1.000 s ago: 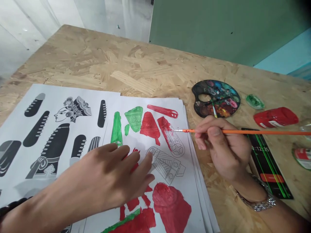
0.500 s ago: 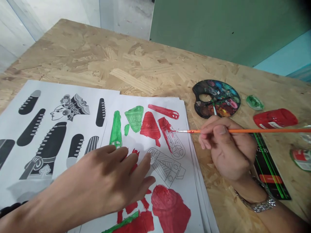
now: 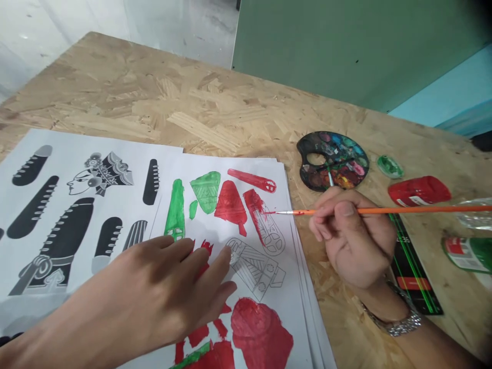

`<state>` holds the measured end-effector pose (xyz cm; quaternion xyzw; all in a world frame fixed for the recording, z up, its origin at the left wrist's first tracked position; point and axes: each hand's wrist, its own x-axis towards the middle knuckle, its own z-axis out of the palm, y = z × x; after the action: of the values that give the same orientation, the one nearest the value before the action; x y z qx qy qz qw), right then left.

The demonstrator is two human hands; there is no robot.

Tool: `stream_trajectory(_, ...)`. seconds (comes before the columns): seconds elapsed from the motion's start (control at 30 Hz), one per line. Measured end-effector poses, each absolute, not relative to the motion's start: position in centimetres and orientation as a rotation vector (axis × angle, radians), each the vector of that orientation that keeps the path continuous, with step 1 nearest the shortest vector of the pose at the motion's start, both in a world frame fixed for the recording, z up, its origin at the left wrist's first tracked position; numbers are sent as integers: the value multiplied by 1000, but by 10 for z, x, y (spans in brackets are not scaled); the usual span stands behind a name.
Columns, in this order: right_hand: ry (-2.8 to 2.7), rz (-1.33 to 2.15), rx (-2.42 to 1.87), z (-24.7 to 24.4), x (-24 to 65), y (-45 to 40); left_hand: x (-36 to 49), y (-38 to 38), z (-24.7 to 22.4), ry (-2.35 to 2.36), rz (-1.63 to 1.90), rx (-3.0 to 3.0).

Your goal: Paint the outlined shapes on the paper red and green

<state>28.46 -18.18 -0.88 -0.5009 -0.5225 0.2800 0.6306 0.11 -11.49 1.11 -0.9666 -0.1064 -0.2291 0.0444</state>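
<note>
Right hand (image 3: 353,238) — narrow pinch on orange-handled paintbrush (image 3: 384,210), tip at red-painted outline (image 3: 251,205); left hand (image 3: 161,297) — open, fingertips down on printed sheet (image 3: 203,164).

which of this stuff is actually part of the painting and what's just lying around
In use: right hand holding the brush; left hand on the painted sheet; palette.

Lying about: printed sheet; red container; green container; phone; bottle.
</note>
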Motion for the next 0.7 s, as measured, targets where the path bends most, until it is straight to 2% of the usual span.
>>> stream_trajectory(0.37,-1336,570,-1119,-9,285,-181,1,-115,15,-326,-703,-2960)
stream_trajectory(0.7,-1699,479,-1167,-9,293,-190,0,-115,15,-306,-654,-2958)
